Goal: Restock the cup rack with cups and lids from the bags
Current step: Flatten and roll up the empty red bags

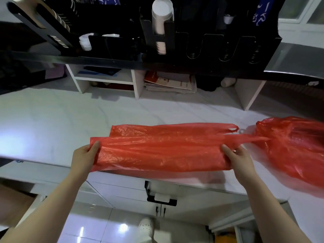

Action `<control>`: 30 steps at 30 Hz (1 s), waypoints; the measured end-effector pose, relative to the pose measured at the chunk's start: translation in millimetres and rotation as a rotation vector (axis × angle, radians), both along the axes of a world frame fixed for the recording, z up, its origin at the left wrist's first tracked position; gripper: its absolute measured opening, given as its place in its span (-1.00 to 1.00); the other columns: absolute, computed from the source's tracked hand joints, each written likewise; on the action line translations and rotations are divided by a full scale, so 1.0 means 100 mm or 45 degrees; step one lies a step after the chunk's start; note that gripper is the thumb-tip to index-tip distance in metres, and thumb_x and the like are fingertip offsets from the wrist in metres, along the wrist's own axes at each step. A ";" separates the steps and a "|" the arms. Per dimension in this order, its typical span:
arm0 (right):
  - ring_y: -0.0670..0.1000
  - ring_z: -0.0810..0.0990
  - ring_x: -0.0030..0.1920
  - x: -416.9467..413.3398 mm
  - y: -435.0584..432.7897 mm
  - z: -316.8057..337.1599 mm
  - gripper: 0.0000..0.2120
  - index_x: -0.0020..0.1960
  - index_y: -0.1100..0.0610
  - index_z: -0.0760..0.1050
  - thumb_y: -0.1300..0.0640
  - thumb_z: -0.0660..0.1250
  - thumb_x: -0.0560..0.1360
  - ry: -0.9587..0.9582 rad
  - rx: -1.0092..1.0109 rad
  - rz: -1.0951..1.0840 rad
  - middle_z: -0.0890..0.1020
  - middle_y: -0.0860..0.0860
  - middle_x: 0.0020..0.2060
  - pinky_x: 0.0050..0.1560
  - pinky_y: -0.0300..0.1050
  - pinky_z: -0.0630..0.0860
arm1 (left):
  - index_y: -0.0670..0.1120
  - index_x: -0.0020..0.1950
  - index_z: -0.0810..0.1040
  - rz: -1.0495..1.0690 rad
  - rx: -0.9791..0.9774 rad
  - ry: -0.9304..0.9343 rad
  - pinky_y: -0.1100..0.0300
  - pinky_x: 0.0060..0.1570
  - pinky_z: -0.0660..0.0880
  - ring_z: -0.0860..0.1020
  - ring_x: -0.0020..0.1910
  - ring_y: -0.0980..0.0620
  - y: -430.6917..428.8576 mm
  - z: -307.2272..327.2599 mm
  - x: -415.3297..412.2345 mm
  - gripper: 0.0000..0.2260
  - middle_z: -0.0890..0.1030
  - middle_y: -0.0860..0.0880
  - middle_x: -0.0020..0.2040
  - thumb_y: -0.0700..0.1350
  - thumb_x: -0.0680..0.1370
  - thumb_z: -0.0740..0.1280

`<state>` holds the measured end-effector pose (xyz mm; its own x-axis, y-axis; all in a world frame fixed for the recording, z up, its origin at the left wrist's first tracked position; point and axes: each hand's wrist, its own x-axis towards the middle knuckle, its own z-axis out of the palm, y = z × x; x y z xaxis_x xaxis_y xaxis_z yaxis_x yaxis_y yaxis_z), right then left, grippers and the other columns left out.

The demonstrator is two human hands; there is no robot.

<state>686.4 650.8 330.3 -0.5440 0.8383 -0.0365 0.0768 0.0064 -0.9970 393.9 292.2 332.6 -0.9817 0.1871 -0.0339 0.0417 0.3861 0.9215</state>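
The person holds a flattened red plastic bag point(157, 148) stretched sideways between both hands, over the near edge of the white counter point(52, 120). The left hand point(85, 155) pinches the bag's closed bottom end, thumb on top and the other fingers hidden beneath the film. The right hand point(240, 158) grips the opposite end in the same way, just short of the handle loops point(231, 128), which trail toward a second red bag point(294, 148) lying on the counter to the right. One loop reaches that bag; whether it touches cannot be told.

The held bag looks empty. It lies flat and shows no bulge, so it is probably almost weightless. The thin film is limp and crinkled and probably slick, so it will sag and slide unless it is pinched. It also tears easily if pulled hard across its width. The ends now in hand are sound places to hold it, and the loops are the stronger part.

The second bag is puffed up and may have stock in it, though its contents cannot be made out. It is best taken by its mouth or handles and opened gently, since paper cups and lids crush if squeezed.

Above the counter, the black cup rack point(192, 41) holds one stack of cups point(162, 20) and some white lids point(85, 42) at its left. Several slots point(224, 50) to the right appear unfilled.
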 end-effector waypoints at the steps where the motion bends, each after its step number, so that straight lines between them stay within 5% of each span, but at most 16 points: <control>1: -0.11 0.67 -0.27 -0.02 0.00 -0.01 -0.97 -0.10 0.05 0.60 0.14 0.38 0.51 -0.006 0.013 -0.041 0.70 -0.08 -0.25 -0.36 -0.30 0.53 | -0.19 -0.41 0.40 -0.010 0.026 -0.034 0.21 -0.44 0.27 0.34 -0.46 -0.01 -0.02 -0.01 -0.01 -0.54 0.42 0.01 -0.51 0.11 0.55 0.27; 6: -0.10 0.63 -0.33 -0.02 0.05 -0.09 -0.94 -0.13 0.06 0.54 0.11 0.37 0.51 -0.139 0.091 -0.174 0.65 -0.04 -0.30 -0.36 -0.22 0.51 | -0.19 -0.17 0.64 -0.267 0.066 -0.274 0.10 -0.06 0.48 0.62 -0.23 -0.08 -0.22 -0.13 0.03 -0.60 0.67 -0.13 -0.24 0.07 0.60 0.20; 10: 0.06 0.54 -0.31 0.02 0.14 -0.11 -0.84 -0.07 0.17 0.54 0.06 0.34 0.52 -0.253 0.142 -0.223 0.58 -0.01 -0.36 -0.32 -0.10 0.43 | -0.03 -0.21 0.69 -0.473 -0.061 -0.197 0.41 -0.17 0.47 0.62 -0.24 0.21 -0.26 -0.18 0.10 -0.83 0.70 0.03 -0.22 -0.07 0.53 0.35; 15: -0.04 0.64 -0.17 0.06 0.06 -0.08 -0.58 -0.10 0.04 0.61 -0.23 0.13 0.57 -0.237 -0.042 -0.101 0.68 -0.05 -0.18 -0.10 -0.10 0.50 | -0.14 -0.21 0.66 -0.413 -0.086 -0.149 0.40 -0.27 0.48 0.59 -0.34 0.13 -0.18 -0.22 0.06 -0.84 0.67 -0.02 -0.32 -0.19 0.54 0.35; 17: -0.05 0.61 -0.14 0.09 0.01 -0.12 -0.62 -0.04 0.13 0.62 -0.16 0.22 0.55 -0.307 -0.011 -0.018 0.67 -0.02 -0.16 -0.05 -0.07 0.48 | -0.12 -0.22 0.65 -0.412 -0.110 -0.167 0.34 -0.24 0.46 0.58 -0.33 0.15 -0.16 -0.22 0.07 -0.83 0.67 0.00 -0.32 -0.18 0.55 0.34; 20: -0.04 0.62 -0.23 0.10 -0.04 -0.14 -0.96 -0.15 0.14 0.60 0.23 0.40 0.47 -0.315 0.029 0.043 0.68 -0.03 -0.30 -0.12 -0.08 0.49 | -0.04 -0.19 0.68 -0.385 -0.089 -0.218 0.27 -0.15 0.45 0.62 -0.23 0.14 -0.15 -0.19 0.06 -0.86 0.70 0.03 -0.23 -0.09 0.53 0.36; 23: 0.03 0.55 -0.33 0.01 -0.05 -0.08 -0.80 -0.24 0.19 0.55 0.42 0.29 0.46 -0.308 0.160 0.048 0.60 0.09 -0.36 -0.26 -0.04 0.50 | 0.02 -0.04 0.65 -0.384 -0.095 -0.238 0.14 -0.17 0.54 0.63 -0.20 0.03 -0.09 -0.12 0.04 -0.92 0.70 -0.01 -0.18 -0.02 0.52 0.38; 28: -0.17 0.59 -0.38 -0.17 -0.02 0.05 -0.77 -0.27 0.12 0.55 0.34 0.32 0.50 -0.249 0.326 0.087 0.62 -0.04 -0.37 -0.33 -0.32 0.49 | -0.06 -0.24 0.60 -0.241 -0.150 -0.047 0.15 -0.28 0.43 0.55 -0.32 0.00 0.11 -0.10 0.03 -0.87 0.63 -0.04 -0.32 -0.09 0.51 0.40; 30: -0.12 0.63 -0.29 -0.23 0.01 0.08 -0.83 -0.24 0.04 0.56 0.21 0.35 0.52 -0.269 0.392 0.050 0.64 -0.08 -0.33 -0.28 -0.22 0.51 | -0.06 -0.19 0.57 -0.135 -0.061 0.026 0.12 -0.25 0.45 0.56 -0.30 0.00 0.16 -0.10 0.00 -0.90 0.63 -0.05 -0.29 -0.12 0.53 0.36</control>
